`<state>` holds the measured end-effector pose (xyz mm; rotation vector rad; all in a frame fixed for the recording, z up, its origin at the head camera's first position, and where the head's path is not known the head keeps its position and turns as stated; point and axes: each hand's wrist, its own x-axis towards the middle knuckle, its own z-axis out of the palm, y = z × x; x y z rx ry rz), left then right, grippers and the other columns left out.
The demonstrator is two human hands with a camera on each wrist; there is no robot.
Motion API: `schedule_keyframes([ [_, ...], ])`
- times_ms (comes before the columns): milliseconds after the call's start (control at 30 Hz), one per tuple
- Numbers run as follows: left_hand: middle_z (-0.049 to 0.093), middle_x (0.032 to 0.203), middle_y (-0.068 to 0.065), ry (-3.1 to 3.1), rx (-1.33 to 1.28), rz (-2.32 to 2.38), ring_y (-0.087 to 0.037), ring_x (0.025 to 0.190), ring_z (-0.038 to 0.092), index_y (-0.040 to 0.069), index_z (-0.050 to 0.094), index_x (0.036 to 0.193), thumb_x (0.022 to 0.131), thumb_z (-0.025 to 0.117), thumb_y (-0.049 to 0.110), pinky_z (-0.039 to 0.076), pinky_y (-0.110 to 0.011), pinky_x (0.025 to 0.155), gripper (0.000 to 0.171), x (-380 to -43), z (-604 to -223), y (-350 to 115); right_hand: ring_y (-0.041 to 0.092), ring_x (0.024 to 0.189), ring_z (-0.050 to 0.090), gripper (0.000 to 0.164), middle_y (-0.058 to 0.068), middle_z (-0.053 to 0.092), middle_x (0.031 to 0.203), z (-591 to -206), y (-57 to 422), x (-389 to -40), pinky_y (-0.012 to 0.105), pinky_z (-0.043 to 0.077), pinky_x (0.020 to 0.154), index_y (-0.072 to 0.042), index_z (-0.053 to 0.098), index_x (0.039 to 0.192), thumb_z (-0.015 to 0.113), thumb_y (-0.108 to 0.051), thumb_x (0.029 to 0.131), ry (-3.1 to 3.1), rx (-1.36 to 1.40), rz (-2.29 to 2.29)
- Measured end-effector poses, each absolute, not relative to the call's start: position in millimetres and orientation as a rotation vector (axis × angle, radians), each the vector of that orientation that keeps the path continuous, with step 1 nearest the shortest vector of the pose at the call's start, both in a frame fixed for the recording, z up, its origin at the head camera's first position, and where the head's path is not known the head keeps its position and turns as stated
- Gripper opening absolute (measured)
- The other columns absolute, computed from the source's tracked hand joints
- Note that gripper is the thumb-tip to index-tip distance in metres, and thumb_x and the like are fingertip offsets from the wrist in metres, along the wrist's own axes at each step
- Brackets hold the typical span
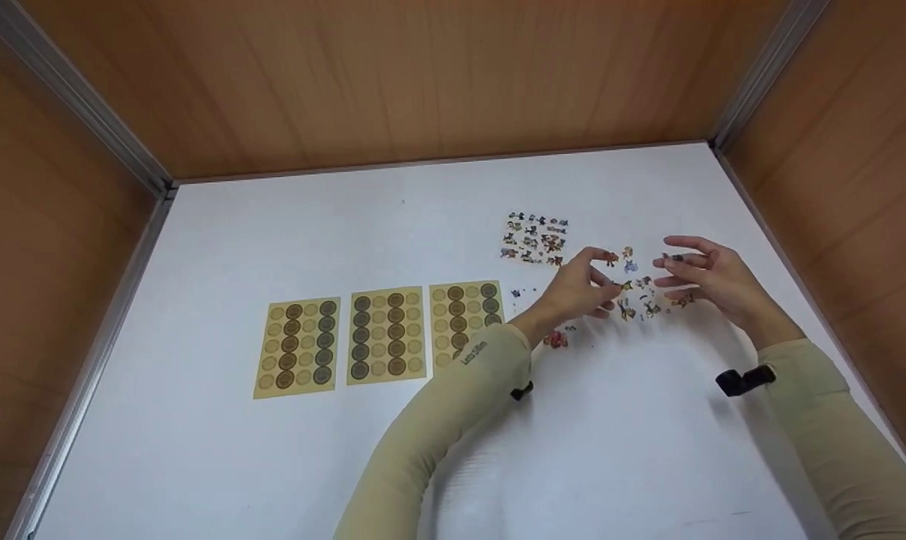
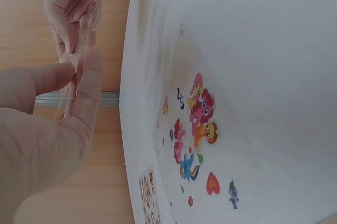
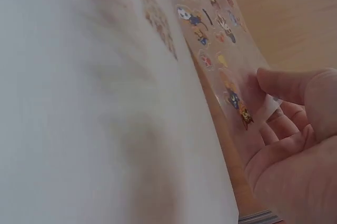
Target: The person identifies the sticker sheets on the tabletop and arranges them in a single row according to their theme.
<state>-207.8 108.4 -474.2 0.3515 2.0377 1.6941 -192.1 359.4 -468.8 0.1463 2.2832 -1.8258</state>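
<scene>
A clear sheet of small cartoon stickers (image 3: 213, 37) is held up off the table between both hands. My left hand (image 1: 569, 289) pinches its left edge between thumb and fingers. At the opposite side my right hand (image 1: 723, 281) grips the sheet, its thumb on the face and its fingers behind, as the right wrist view shows. Lying on the table beneath the left hand is a second transparent sheet with colourful pony stickers (image 2: 202, 110), partly covered by the hand in the head view.
A square sticker sheet (image 1: 532, 238) lies farther back on the white table (image 1: 310, 240). To the left, three yellow sheets of round stickers (image 1: 385, 335) lie in a row, the rightmost partly behind the left sleeve. Wooden panels (image 1: 438, 82) wall the table's back and sides.
</scene>
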Motion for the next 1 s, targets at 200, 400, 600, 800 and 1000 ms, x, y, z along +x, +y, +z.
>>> schedule_keyframes([
  [200,0.067,0.087,0.002,2.209,0.398,1.531,-0.02,0.078,0.071,0.016,0.052,0.139,0.096,0.07,0.007,0.061,-0.029,0.065,0.048,-203,-483,110,0.027,0.091,0.074,0.059,0.025,0.066,0.124,-474,359,-183,0.032,0.062,0.073,-0.007,0.046,0.149,0.068,-0.029,0.099,2.555,0.047,-1.457],
  [400,0.069,0.083,0.004,2.351,0.47,1.371,-0.017,0.068,0.071,0.013,0.053,0.141,0.097,0.07,0.01,0.056,-0.021,0.055,0.047,-200,-495,111,0.025,0.076,0.071,0.051,0.025,0.063,0.106,-482,359,-178,0.034,0.062,0.063,-0.002,0.05,0.146,0.066,-0.018,0.101,2.683,-0.08,-1.213],
  [600,0.067,0.078,0.007,2.519,0.491,1.091,-0.009,0.052,0.063,0.015,0.048,0.148,0.098,0.069,0.019,0.049,-0.02,0.048,0.054,-198,-497,113,0.024,0.071,0.068,0.049,0.02,0.063,0.099,-490,359,-178,0.033,0.06,0.058,0.0,0.05,0.144,0.065,-0.017,0.101,2.704,-0.122,-1.136],
  [800,0.065,0.077,0.006,2.606,0.507,0.915,-0.008,0.055,0.061,0.011,0.043,0.153,0.099,0.068,0.024,0.05,-0.023,0.048,0.06,-197,-496,116,0.022,0.07,0.064,0.049,0.015,0.063,0.096,-496,360,-178,0.03,0.056,0.057,-0.001,0.049,0.145,0.064,-0.016,0.101,2.726,-0.11,-1.072],
  [1000,0.073,0.103,-0.004,2.699,0.547,0.796,-0.014,0.086,0.07,0.011,0.056,0.139,0.098,0.068,0.022,0.056,-0.024,0.073,0.044,-198,-499,119,0.02,0.07,0.061,0.054,0.015,0.063,0.098,-499,360,-178,0.027,0.054,0.056,0.0,0.045,0.148,0.065,-0.016,0.101,2.727,-0.094,-1.047],
])
